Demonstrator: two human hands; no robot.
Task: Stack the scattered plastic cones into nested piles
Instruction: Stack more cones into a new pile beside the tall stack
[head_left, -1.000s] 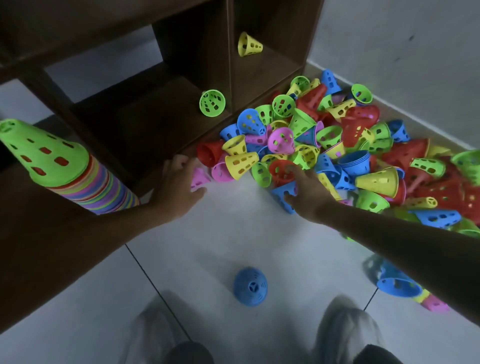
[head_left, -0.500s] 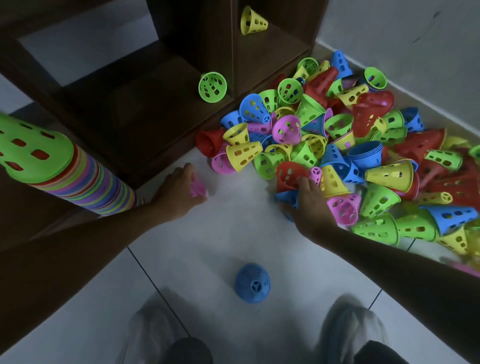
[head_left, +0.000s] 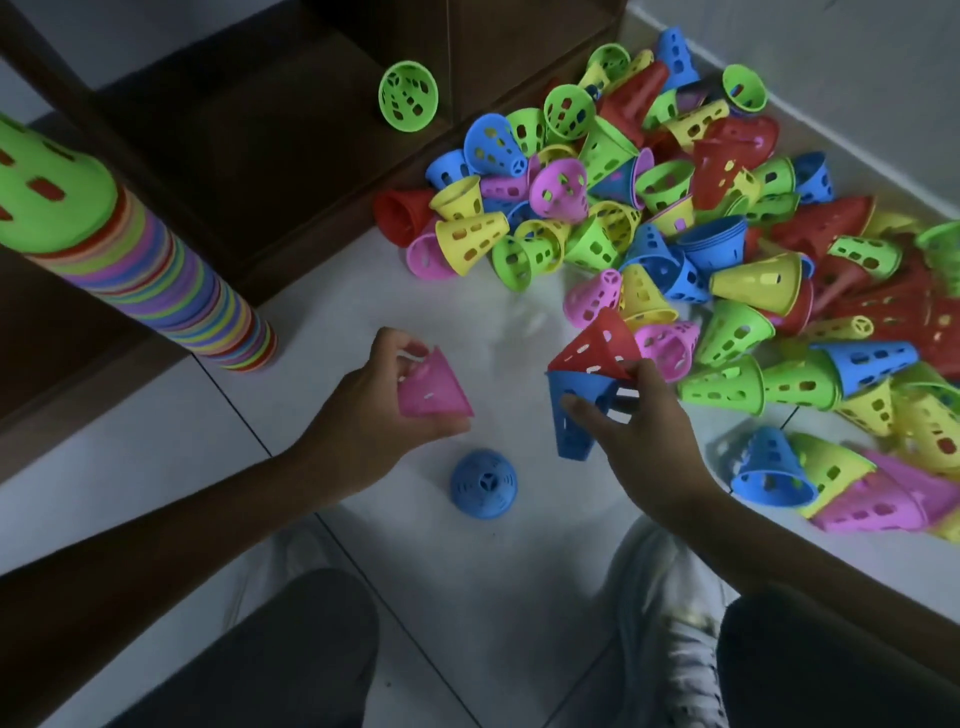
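Our left hand (head_left: 363, 415) grips a pink cone (head_left: 431, 387), while our right hand (head_left: 644, 441) pinches a blue cone (head_left: 574, 410), seemingly with a red cone (head_left: 597, 343).

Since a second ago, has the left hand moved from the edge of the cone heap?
Yes. The left hand, gripping a pink cone, has pulled back from the heap toward the lone blue cone on the floor.

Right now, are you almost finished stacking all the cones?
Not nearly. One tall stack is built. My left hand holds a pink cone, my right hand a red cone and a blue cone. A big pile remains.
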